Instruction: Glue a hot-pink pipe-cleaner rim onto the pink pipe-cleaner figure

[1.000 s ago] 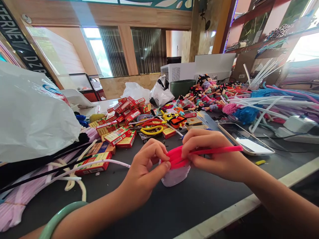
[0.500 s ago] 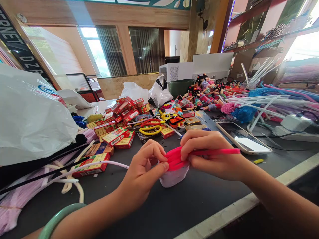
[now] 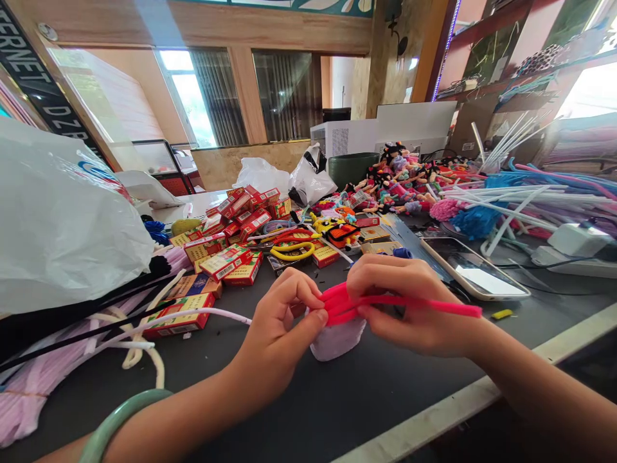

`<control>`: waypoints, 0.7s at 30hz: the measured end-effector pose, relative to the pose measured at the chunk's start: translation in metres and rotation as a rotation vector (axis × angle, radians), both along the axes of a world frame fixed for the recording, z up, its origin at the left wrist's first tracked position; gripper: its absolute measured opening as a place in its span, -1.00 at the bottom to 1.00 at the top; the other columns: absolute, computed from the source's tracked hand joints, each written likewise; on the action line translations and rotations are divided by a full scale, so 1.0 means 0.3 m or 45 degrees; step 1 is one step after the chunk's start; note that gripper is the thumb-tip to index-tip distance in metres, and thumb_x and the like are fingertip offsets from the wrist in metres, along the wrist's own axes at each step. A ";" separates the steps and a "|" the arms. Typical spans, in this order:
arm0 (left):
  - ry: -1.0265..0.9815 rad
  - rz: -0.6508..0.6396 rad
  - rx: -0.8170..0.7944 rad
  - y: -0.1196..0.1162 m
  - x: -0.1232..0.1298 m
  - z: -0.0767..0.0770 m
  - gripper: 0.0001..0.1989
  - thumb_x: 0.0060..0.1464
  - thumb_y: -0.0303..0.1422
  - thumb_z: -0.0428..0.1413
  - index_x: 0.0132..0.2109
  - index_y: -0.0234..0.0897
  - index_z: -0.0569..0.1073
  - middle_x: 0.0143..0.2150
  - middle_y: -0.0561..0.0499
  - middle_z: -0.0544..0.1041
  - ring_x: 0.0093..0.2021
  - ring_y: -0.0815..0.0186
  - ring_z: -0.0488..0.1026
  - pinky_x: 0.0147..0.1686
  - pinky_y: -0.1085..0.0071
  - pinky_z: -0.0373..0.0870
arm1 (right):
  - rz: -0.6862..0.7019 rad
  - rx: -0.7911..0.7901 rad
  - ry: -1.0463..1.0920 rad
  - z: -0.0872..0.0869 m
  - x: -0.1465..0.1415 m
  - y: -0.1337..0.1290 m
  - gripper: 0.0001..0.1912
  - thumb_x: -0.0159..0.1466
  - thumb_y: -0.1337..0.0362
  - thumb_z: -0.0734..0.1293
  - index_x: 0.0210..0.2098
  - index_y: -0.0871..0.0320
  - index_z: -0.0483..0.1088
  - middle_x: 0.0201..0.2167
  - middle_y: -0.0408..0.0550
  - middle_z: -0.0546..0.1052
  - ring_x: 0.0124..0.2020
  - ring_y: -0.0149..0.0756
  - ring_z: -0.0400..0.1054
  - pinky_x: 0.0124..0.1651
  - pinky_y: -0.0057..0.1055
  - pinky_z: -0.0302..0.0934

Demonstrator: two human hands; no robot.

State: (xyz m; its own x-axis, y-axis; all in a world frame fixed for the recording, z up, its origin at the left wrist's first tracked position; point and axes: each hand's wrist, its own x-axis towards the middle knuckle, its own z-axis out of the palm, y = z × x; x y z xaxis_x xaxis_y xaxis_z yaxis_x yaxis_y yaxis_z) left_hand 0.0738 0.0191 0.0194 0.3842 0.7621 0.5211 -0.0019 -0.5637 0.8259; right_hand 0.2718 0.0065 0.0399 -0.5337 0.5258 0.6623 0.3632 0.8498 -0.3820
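Between my hands is a small piece made of pipe cleaners, with a pale lilac lower part (image 3: 338, 341) and bright pink pipe cleaner (image 3: 341, 305) rows along its top. My left hand (image 3: 284, 321) pinches the pink rows at their left end with thumb and fingertips. At the right, my right hand (image 3: 407, 302) closes its thumb and fingers on the pink pipe cleaner, whose loose end sticks out rightward across the palm. A lilac pipe cleaner (image 3: 207, 311) reaches from the left up to my left hand; its end is hidden there.
Red and yellow small boxes (image 3: 226, 260) lie behind my left hand beside yellow-handled pliers (image 3: 292, 251). A phone (image 3: 475, 267) lies to the right, near white and blue pipe cleaners (image 3: 511, 193). A white plastic bag (image 3: 62, 218) and lilac bundles (image 3: 29, 405) sit left. Dolls (image 3: 400, 180) are heaped behind.
The loose end of the pink pipe cleaner has swung slightly down and further right. My right fingers have shifted a little left along the pink rows; my left hand keeps its pinch.
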 end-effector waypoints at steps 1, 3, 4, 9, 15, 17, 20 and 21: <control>-0.002 -0.002 0.008 -0.002 0.002 -0.001 -0.87 0.03 -0.47 0.08 -0.47 -0.23 0.35 -0.36 0.06 0.34 -0.33 0.29 0.27 -0.35 0.39 0.23 | 0.024 -0.021 -0.015 0.000 0.001 0.001 -0.86 0.14 0.51 0.24 -0.39 0.15 0.31 -0.45 -0.14 0.40 -0.44 -0.41 0.26 -0.40 -0.49 0.16; -0.010 0.001 0.023 -0.005 0.006 -0.006 -0.87 0.03 -0.47 0.09 -0.46 -0.23 0.35 -0.36 0.05 0.34 -0.33 0.29 0.27 -0.36 0.40 0.23 | 0.058 -0.047 -0.036 -0.001 0.001 0.003 -0.89 0.17 0.48 0.28 -0.39 0.15 0.33 -0.43 -0.12 0.43 -0.40 -0.38 0.29 -0.39 -0.48 0.18; -0.017 0.001 0.028 -0.007 0.007 -0.008 -0.86 0.03 -0.47 0.09 -0.46 -0.23 0.34 -0.36 0.05 0.33 -0.33 0.29 0.27 -0.37 0.40 0.23 | 0.065 -0.048 -0.032 -0.002 0.000 0.004 -0.89 0.18 0.48 0.29 -0.39 0.15 0.33 -0.43 -0.12 0.44 -0.40 -0.38 0.30 -0.40 -0.48 0.18; -0.052 -0.019 0.029 -0.006 0.005 -0.024 -0.86 0.05 -0.48 0.08 -0.45 -0.23 0.33 -0.35 0.06 0.31 -0.33 0.30 0.26 -0.38 0.41 0.23 | 0.054 -0.062 0.068 -0.014 -0.010 0.011 -0.85 0.14 0.52 0.30 -0.46 0.15 0.33 -0.48 -0.16 0.41 -0.43 -0.40 0.28 -0.40 -0.48 0.16; -0.047 -0.027 0.047 -0.007 0.005 -0.029 -0.85 0.07 -0.48 0.08 -0.44 -0.22 0.34 -0.35 0.05 0.32 -0.32 0.29 0.27 -0.36 0.40 0.24 | 0.071 -0.295 0.148 -0.017 -0.013 0.016 -0.84 0.12 0.49 0.32 -0.53 0.17 0.30 -0.49 -0.19 0.35 -0.46 -0.43 0.21 -0.43 -0.49 0.08; -0.048 -0.013 0.038 -0.009 0.009 -0.026 -0.86 0.06 -0.46 0.08 -0.45 -0.22 0.33 -0.36 0.05 0.32 -0.32 0.28 0.27 -0.36 0.38 0.24 | 0.077 -0.347 0.156 -0.018 -0.011 0.019 -0.84 0.11 0.49 0.32 -0.53 0.16 0.29 -0.49 -0.20 0.34 -0.47 -0.43 0.19 -0.43 -0.49 0.06; -0.053 0.004 0.011 -0.013 0.013 -0.022 -0.86 0.04 -0.44 0.09 -0.46 -0.22 0.33 -0.36 0.04 0.32 -0.32 0.26 0.28 -0.34 0.35 0.25 | 0.089 -0.390 0.169 -0.022 -0.010 0.022 -0.83 0.12 0.48 0.32 -0.52 0.15 0.28 -0.48 -0.21 0.33 -0.47 -0.42 0.17 -0.43 -0.48 0.05; -0.063 0.005 -0.005 -0.014 0.014 -0.021 -0.86 0.04 -0.43 0.10 -0.46 -0.22 0.33 -0.35 0.04 0.31 -0.31 0.25 0.28 -0.34 0.35 0.24 | 0.092 -0.403 0.182 -0.022 -0.010 0.022 -0.83 0.13 0.47 0.33 -0.52 0.15 0.28 -0.48 -0.21 0.33 -0.47 -0.42 0.17 -0.43 -0.47 0.05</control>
